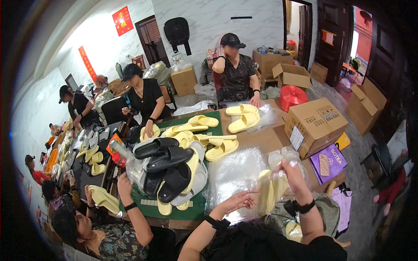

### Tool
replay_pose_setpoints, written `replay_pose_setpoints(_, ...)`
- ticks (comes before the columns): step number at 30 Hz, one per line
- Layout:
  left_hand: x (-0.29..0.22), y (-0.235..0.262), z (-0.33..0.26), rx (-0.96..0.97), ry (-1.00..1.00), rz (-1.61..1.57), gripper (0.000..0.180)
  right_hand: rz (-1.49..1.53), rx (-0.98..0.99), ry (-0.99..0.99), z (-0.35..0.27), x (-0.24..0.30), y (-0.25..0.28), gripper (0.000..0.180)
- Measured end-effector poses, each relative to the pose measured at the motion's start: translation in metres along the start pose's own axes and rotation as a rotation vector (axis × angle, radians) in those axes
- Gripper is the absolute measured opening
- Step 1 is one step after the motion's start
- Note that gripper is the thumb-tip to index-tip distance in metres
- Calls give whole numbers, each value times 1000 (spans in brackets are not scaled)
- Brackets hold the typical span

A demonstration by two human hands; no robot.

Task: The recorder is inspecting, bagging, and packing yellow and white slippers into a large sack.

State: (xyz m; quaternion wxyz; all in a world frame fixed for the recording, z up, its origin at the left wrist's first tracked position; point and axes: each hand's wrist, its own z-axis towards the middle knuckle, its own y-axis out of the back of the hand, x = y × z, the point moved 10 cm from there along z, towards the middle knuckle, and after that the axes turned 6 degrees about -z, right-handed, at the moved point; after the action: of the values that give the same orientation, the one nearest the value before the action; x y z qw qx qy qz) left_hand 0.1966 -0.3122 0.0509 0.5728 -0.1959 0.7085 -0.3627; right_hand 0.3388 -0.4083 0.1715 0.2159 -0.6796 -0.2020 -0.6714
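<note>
My right hand (pixel 291 173) grips the top of a clear plastic bag (pixel 278 176) with a pair of yellow slippers (pixel 268 191) inside, held upright over my lap. My left hand (pixel 238 201) is beside the bag's lower left, fingers spread and touching loose plastic. Both wrists wear black bands. On the table ahead lies a flat stack of clear plastic bags (pixel 237 172). Left of it is a heap of black, yellow and grey slippers (pixel 174 172) on a green mat (pixel 150 208).
Several other people sit round the table handling slippers; the person at my left (pixel 109 235) holds a yellow pair. A cardboard box (pixel 314 124) stands on the table's right, a purple packet with a phone (pixel 326 163) below it. More boxes and a red bag (pixel 292 96) lie beyond.
</note>
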Motion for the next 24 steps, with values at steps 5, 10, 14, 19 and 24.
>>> replay_pose_setpoints(5, 83, 107, -3, -382, 383, 951, 43, 101, -129, 11, 41, 18, 28, 30)
replay_pose_setpoints(10, 145, 147, -16, -209, 515, 1495, 45, 209, -266, 454, 23, 96, 61, 27)
replay_pose_setpoints(14, 165, 155, -16, -138, 605, 1633, 46, 294, -273, 642, -3, 102, 85, 26)
replay_pose_setpoints(19, 172, 177, -13, -125, 559, 1636, 48, -91, -703, 378, -15, -11, 133, 30)
replay_pose_setpoints(24, 136, 154, -5, -198, 414, 1335, 44, 524, -942, -98, -74, -236, 168, 16)
